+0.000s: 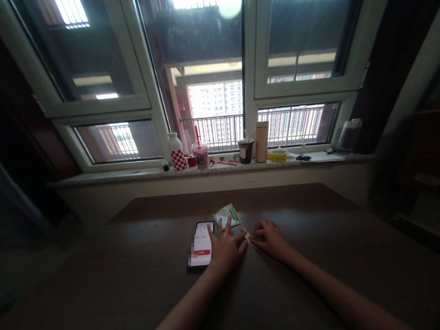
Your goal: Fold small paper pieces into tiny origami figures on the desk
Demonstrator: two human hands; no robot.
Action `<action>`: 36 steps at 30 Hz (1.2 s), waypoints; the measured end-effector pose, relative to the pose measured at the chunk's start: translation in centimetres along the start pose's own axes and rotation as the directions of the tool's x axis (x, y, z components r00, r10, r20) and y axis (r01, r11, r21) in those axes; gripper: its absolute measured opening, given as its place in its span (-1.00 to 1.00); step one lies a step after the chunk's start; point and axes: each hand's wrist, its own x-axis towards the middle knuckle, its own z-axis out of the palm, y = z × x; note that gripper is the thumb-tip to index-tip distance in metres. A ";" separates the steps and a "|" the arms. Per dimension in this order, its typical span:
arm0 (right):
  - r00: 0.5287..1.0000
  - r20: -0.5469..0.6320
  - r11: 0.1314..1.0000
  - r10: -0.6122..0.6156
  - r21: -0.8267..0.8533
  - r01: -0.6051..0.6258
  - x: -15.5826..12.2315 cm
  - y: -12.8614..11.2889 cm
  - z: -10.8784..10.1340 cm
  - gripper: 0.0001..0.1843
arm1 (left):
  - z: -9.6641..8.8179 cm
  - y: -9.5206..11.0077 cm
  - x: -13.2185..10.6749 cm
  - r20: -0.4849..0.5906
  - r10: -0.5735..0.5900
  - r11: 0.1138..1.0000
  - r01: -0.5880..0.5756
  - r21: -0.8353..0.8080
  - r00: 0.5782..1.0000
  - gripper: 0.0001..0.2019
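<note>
My left hand (227, 245) lies with its fingers spread on the brown table (154, 293). Its fingertips reach a green and white packet (225, 213) and the edge of a smartphone (202, 244), whose lit screen shows a red bar. Between my two hands lies a small, narrow, pale strip (248, 237) with coloured markings; what it is I cannot make out. Its far end is by my left thumb and index finger. My right hand (271, 239) is curled, thumb and finger closed at the strip's near right edge.
Along the windowsill (151, 173) stand a checkered bottle (178, 153), a pink drink cup (200, 156), a dark cup (245, 151) and a tan flask (261, 142). A yellow tape roll (277, 156), black scissors (303, 158) and a kettle-like container (349, 135) sit farther right.
</note>
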 end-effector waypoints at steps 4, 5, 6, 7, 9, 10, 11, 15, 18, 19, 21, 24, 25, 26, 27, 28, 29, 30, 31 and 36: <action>1.000 0.007 1.000 0.005 0.006 -0.005 0.0 0.0 -0.1 -0.80 | 0.1 -0.3 0.2 -0.006 -0.026 1.000 0.026 -0.002 1.000 -0.58; 1.000 0.006 1.000 0.003 0.005 -0.003 0.0 0.0 0.0 -0.80 | 0.2 -0.3 0.3 -0.008 -0.026 1.000 0.026 -0.004 1.000 -0.57; 1.000 0.004 1.000 -0.001 0.003 0.001 0.0 0.0 0.0 -0.79 | 0.2 -0.3 0.3 -0.011 -0.025 1.000 0.025 -0.006 1.000 -0.57; 1.000 0.001 1.000 -0.005 0.000 0.005 0.0 0.1 0.0 -0.79 | 0.2 -0.3 0.3 -0.014 -0.022 1.000 0.022 -0.008 1.000 -0.57; 1.000 0.000 1.000 -0.009 -0.008 0.009 0.1 0.2 0.1 -0.79 | 0.1 -0.2 0.2 -0.017 -0.018 1.000 0.018 -0.012 1.000 -0.57; 1.000 0.003 1.000 -0.010 -0.011 0.011 0.1 0.2 0.1 -0.79 | 0.0 -0.2 0.2 -0.017 -0.017 1.000 0.017 -0.013 1.000 -0.57; 1.000 0.007 1.000 -0.012 -0.012 0.012 0.1 0.2 0.1 -0.80 | 0.0 -0.1 0.2 -0.016 -0.019 1.000 0.019 -0.013 1.000 -0.57; 1.000 0.007 1.000 -0.015 -0.002 0.015 0.1 0.2 0.1 -0.80 | -0.2 0.0 0.2 -0.018 -0.024 1.000 0.024 -0.014 1.000 -0.55; 1.000 -0.002 1.000 -0.007 0.003 0.007 0.1 0.2 0.1 -0.81 | -0.3 0.0 0.3 -0.029 -0.022 1.000 0.021 -0.017 0.999 -0.55; 1.000 -0.001 1.000 -0.005 0.003 0.005 0.0 0.2 0.1 -0.82 | -0.3 0.0 0.4 -0.033 -0.020 1.000 0.019 -0.016 0.999 -0.54; 1.000 0.004 1.000 -0.005 0.002 0.005 0.0 0.2 0.1 -0.82 | -0.2 0.0 0.5 -0.041 -0.013 1.000 0.012 -0.014 0.999 -0.55; 1.000 0.015 1.000 -0.009 -0.010 0.009 0.0 0.1 0.0 -0.80 | -0.1 0.0 0.5 -0.048 -0.009 1.000 0.009 -0.008 0.999 -0.54; 1.000 0.014 1.000 -0.008 -0.013 0.008 0.0 0.1 0.0 -0.80 | 0.0 0.0 0.5 -0.052 -0.009 1.000 0.009 -0.005 0.999 -0.55; 1.000 0.012 1.000 -0.007 -0.016 0.007 0.0 0.1 0.0 -0.80 | 0.0 -0.1 0.5 -0.056 -0.006 1.000 0.006 -0.002 0.998 -0.55; 1.000 0.010 1.000 -0.006 -0.016 0.006 0.0 0.1 0.0 -0.80 | 0.0 -0.1 0.4 -0.063 -0.001 1.000 0.001 0.002 0.998 -0.55; 1.000 0.006 1.000 -0.005 -0.016 0.006 0.0 0.1 0.1 -0.81 | 0.0 -0.1 0.4 -0.071 0.004 1.000 -0.004 0.006 0.997 -0.54; 1.000 0.001 1.000 -0.005 -0.017 0.005 0.0 0.1 0.1 -0.81 | 0.1 -0.1 0.3 -0.080 0.011 1.000 -0.010 0.008 0.997 -0.53; 1.000 -0.004 1.000 -0.005 -0.017 0.005 -0.1 0.0 0.1 -0.82 | 0.0 -0.1 0.3 -0.088 0.021 1.000 -0.021 0.008 0.996 -0.53; 1.000 -0.007 1.000 -0.005 -0.019 0.005 -0.1 0.0 0.2 -0.82 | 0.0 -0.1 0.2 -0.092 0.038 0.999 -0.037 0.006 0.995 -0.54; 1.000 -0.007 1.000 -0.007 -0.028 0.007 -0.1 -0.1 0.0 -0.83 | 0.1 0.4 -0.2 -0.084 0.129 0.991 -0.131 -0.017 0.988 -0.70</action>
